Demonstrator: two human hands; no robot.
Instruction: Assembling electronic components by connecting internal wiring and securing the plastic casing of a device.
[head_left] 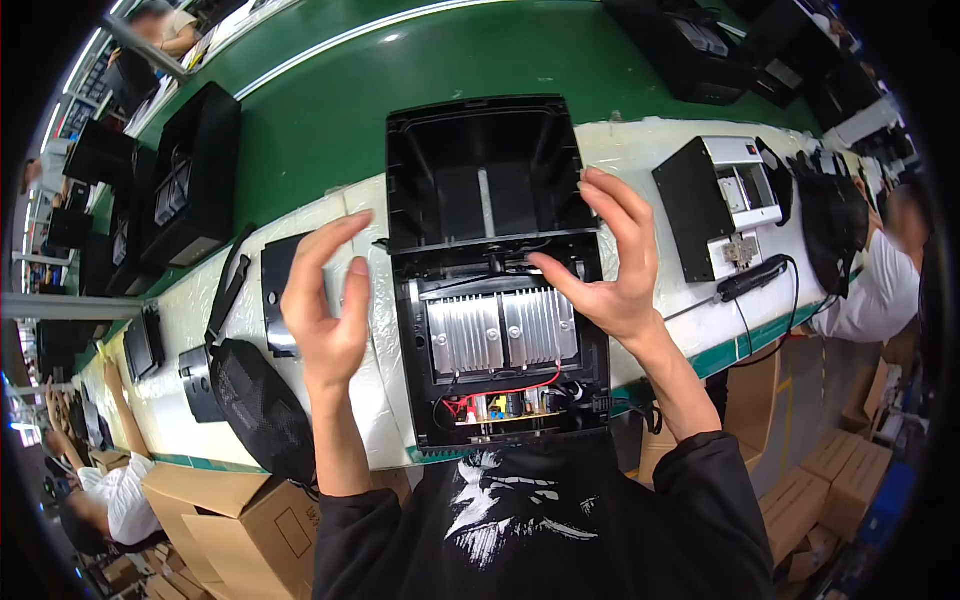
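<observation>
With your left hand (325, 315) and right hand (622, 290) open about the black case (470, 243) at the near edge of the bench (378, 400), a stray finger could snag its red wire (520, 390).

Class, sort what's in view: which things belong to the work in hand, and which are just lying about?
Belongs to the work:
open black casing, between left hand and right hand
silver finned blocks
circuit parts

Probably lying about:
black mesh bag
black-and-silver unit
cardboard box

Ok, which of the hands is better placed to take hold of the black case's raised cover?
Probably the right hand: it is right at the raised cover's right edge, while the left hand hangs apart from it.
</observation>
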